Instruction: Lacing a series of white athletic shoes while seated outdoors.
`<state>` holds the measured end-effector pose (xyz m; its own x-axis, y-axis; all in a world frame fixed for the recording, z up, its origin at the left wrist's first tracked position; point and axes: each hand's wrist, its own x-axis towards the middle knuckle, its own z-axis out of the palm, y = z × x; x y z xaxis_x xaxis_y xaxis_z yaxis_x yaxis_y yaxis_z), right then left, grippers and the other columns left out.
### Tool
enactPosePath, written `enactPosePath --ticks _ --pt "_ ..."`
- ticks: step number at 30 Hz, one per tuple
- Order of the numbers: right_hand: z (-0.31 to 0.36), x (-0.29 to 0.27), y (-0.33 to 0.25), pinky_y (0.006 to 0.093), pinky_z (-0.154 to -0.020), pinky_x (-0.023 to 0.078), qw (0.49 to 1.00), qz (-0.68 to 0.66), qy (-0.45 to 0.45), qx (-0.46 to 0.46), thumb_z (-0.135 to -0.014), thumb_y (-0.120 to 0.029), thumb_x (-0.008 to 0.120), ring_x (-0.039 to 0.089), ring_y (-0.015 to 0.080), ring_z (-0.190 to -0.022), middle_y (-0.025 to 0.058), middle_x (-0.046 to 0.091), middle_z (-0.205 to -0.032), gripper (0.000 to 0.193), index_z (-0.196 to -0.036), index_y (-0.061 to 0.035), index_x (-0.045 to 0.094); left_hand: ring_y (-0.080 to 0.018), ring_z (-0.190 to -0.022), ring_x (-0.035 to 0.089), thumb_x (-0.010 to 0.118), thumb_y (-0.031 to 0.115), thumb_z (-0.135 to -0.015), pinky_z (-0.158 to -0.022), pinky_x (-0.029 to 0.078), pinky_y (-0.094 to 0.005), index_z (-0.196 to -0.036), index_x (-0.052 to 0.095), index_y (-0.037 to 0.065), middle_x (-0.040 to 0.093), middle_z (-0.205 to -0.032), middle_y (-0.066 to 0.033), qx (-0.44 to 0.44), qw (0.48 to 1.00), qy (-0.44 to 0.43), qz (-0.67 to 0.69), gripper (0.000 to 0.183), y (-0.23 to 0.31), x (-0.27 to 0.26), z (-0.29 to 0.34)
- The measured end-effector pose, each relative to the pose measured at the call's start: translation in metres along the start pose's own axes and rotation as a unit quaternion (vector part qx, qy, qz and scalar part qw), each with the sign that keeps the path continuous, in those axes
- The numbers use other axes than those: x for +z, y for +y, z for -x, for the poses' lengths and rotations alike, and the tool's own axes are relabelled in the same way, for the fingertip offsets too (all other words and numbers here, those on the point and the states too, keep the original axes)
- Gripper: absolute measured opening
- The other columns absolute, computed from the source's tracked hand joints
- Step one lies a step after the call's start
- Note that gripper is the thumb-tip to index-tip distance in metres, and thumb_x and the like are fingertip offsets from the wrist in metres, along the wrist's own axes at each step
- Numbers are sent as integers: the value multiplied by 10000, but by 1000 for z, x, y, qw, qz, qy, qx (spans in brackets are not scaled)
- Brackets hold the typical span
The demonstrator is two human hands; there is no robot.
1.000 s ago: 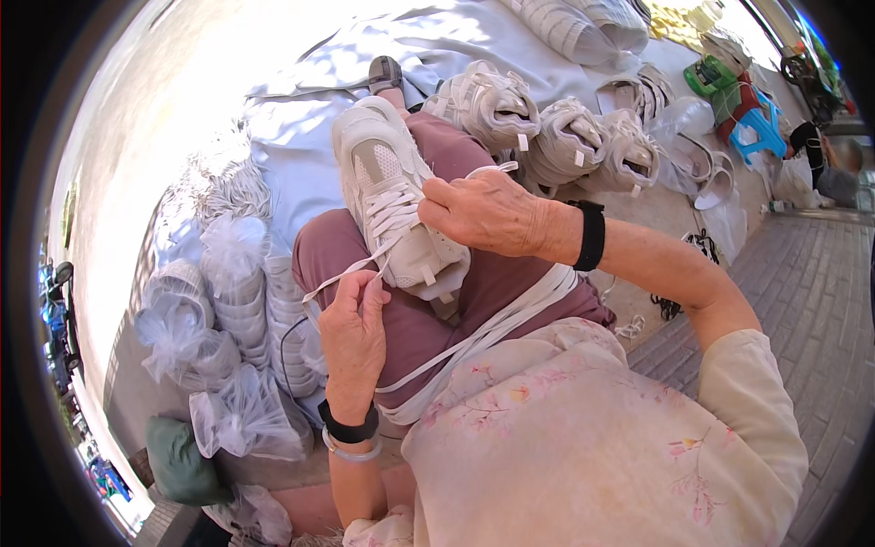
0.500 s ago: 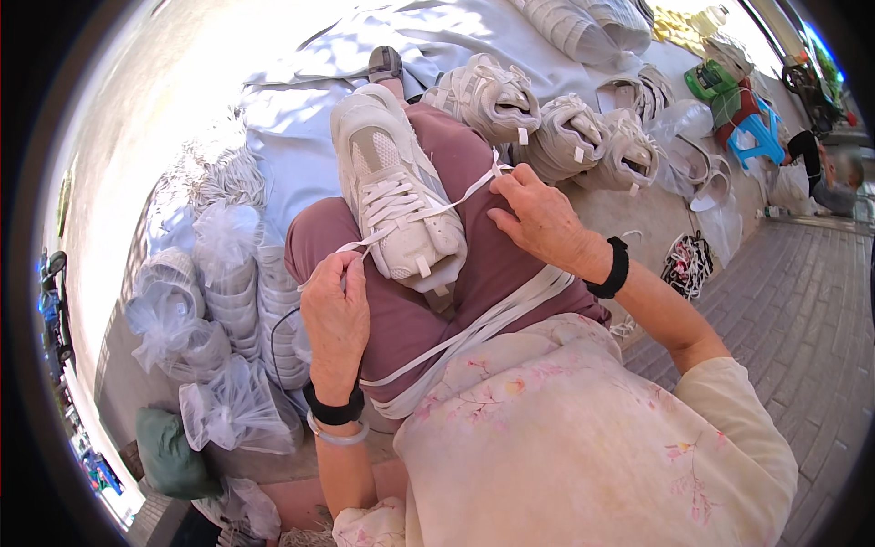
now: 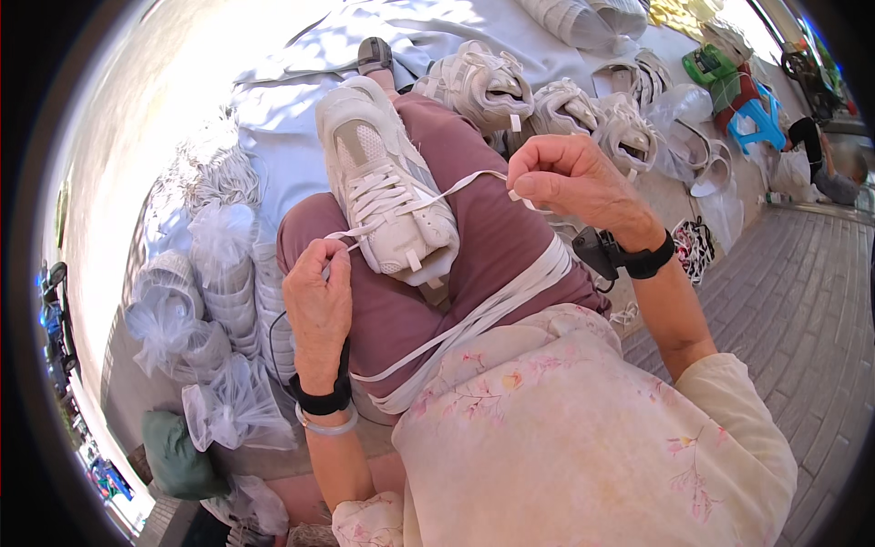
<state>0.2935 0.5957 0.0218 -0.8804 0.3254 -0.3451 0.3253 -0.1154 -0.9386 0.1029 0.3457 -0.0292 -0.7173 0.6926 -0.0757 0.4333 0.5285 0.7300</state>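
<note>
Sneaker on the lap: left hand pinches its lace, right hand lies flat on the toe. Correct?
Not quite: the right hand is off the sneaker, out to its right, pinching the lace too. The head view shows it. The rest holds: sneaker on the lap, left hand pinching lace.
</note>
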Motion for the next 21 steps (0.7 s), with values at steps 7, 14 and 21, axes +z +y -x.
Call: enactPosePath --ticks 7,14,21 --pt "-7 24 63 337 -585 458 962 255 5 -92 -827 -97 635 584 224 -590 73 620 -672 81 -861 -29 609 -110 -639 491 575 131 -923 -637 434 -278 -908 608 4 555 -690 -44 -95 992 -3 79 132 1 -1 -1" --pt "2 11 81 419 -685 478 893 437 25 -109 -806 -159 654 615 329 -758 124 629 -787 141 -876 -45 608 -47 -519 430 579 167 -935 -473 384 -231 -911 631 27 522 -645 18 -156 980 -5 122 151 8 0 -2" --pt "-13 56 70 402 -704 482 833 486 166 -205 -811 -158 680 599 327 -817 126 573 -858 191 -941 -44 600 -35 -501 452 608 191 -922 -414 397 -230 -909 649 33 539 -659 31 -137 980 5 147 164 9 2 -6"
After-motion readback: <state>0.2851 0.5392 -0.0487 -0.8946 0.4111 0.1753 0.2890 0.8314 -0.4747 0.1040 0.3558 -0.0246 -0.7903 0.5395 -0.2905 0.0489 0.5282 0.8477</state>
